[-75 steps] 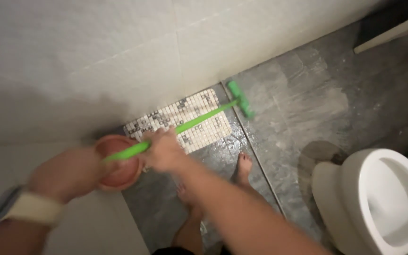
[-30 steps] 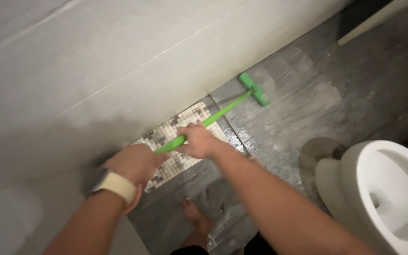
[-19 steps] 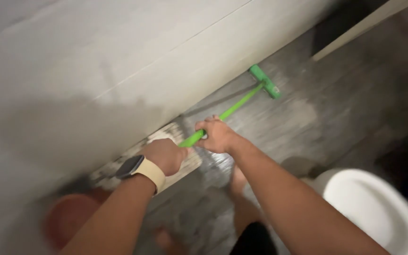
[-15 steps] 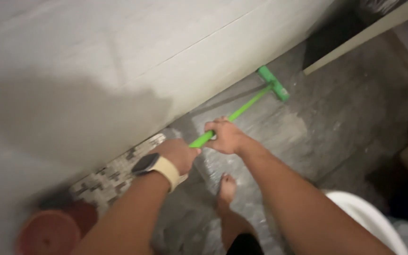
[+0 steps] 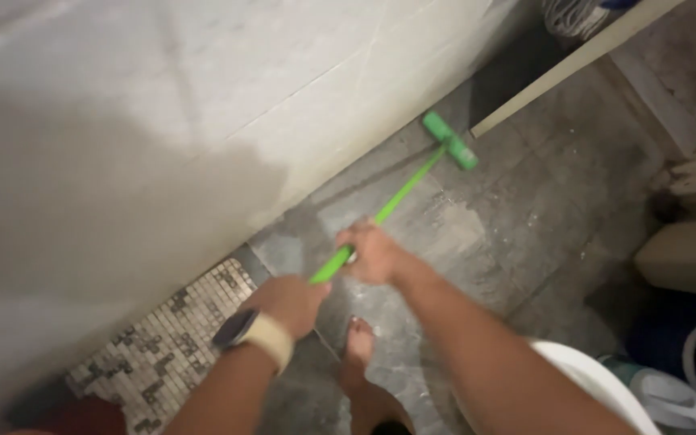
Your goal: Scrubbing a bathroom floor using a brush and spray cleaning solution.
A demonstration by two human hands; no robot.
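Both of my hands grip a long bright green handle [image 5: 396, 196] of a floor scrubber. My left hand [image 5: 290, 302], with a watch on a beige strap at the wrist, holds the near end. My right hand [image 5: 370, 252] holds the handle a little farther along. The green scrubber head [image 5: 449, 140] lies on the wet grey floor tiles [image 5: 517, 217] close to the foot of the white tiled wall [image 5: 163, 121]. My bare foot [image 5: 358, 342] stands just below my hands.
A patch of small mosaic tiles [image 5: 163, 350] lies at the lower left by the wall. A white toilet rim [image 5: 598, 387] shows at the bottom right, with a plastic bottle [image 5: 670, 399] and containers beside it. A pale door edge [image 5: 573, 60] crosses the upper right.
The scrubber head has travelled along the wall away from the mosaic patch toward the door edge. My hands followed it, and the view shifted right; the reddish bucket has left the view.
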